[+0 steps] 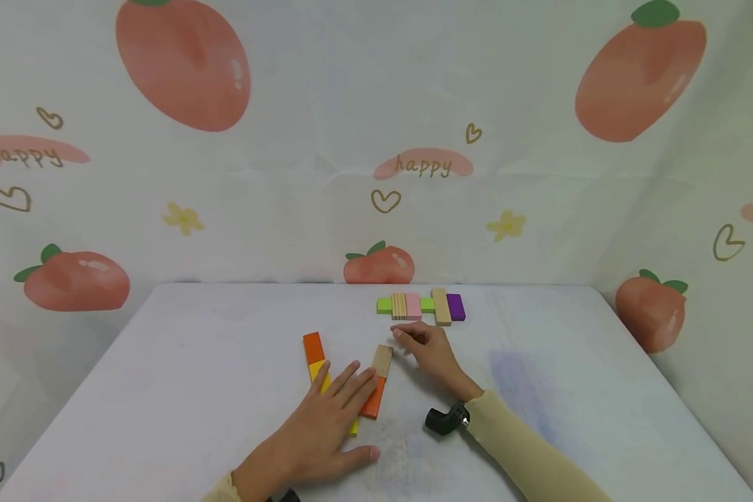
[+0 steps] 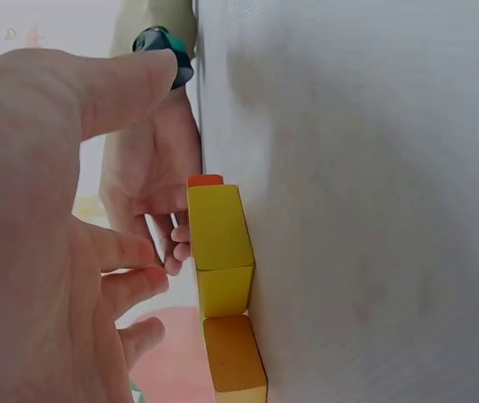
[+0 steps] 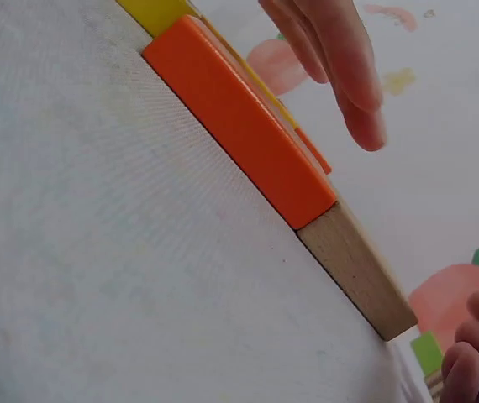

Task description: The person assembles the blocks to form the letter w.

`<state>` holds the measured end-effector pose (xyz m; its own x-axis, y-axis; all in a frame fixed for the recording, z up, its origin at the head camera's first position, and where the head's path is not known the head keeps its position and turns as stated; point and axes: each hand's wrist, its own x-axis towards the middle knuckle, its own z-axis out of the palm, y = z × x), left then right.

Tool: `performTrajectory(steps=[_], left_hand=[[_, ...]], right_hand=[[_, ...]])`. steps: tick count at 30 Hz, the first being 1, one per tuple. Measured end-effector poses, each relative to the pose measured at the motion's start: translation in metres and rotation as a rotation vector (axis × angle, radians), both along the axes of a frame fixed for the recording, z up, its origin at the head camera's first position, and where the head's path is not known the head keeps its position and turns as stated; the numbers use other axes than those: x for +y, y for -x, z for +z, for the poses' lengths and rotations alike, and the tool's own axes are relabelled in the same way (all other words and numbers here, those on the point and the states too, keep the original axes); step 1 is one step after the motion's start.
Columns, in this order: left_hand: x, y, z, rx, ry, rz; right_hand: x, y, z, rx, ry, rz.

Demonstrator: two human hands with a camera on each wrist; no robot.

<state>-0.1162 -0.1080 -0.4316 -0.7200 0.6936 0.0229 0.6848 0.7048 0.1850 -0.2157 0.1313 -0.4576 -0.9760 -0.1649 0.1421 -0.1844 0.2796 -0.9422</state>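
Note:
My left hand [image 1: 326, 425] is spread palm down, close over wooden blocks laid in two slanting lines. The left line has an orange block [image 1: 313, 347] at its far end and a yellow block [image 1: 320, 376] after it, partly hidden by the fingers. In the right line, a plain wood block [image 1: 383, 360] lies end to end with a red-orange block [image 1: 372, 399]. A yellow block [image 2: 220, 228] shows beside the left palm in the left wrist view. Just beyond the plain block, my right hand [image 1: 431, 352] has loosely bent fingers, with nothing visible between them.
Along the back lies a row of blocks: green [image 1: 384, 305], striped wood [image 1: 399, 306], pink [image 1: 413, 307], another green, plain wood [image 1: 441, 307] and purple [image 1: 456, 307]. A printed cloth [image 1: 301, 209] hangs behind the white table [image 1: 194, 390]. A black device [image 1: 445, 420] sits at the right wrist.

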Motion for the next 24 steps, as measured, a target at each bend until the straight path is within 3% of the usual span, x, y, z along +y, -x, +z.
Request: performTrajectory(steps=[11, 17, 24], left_hand=[[0.012, 0.018, 0.005, 0.03, -0.025, 0.046], [0.021, 0.029, 0.004, -0.015, -0.022, 0.052], [0.021, 0.033, 0.002, -0.052, 0.033, 0.057]], right_hand=[[0.001, 0.001, 0.003, 0.029, 0.032, 0.019], [0.003, 0.003, -0.001, 0.058, 0.087, 0.044], [0.005, 0.005, 0.003, 0.065, -0.042, 0.063]])
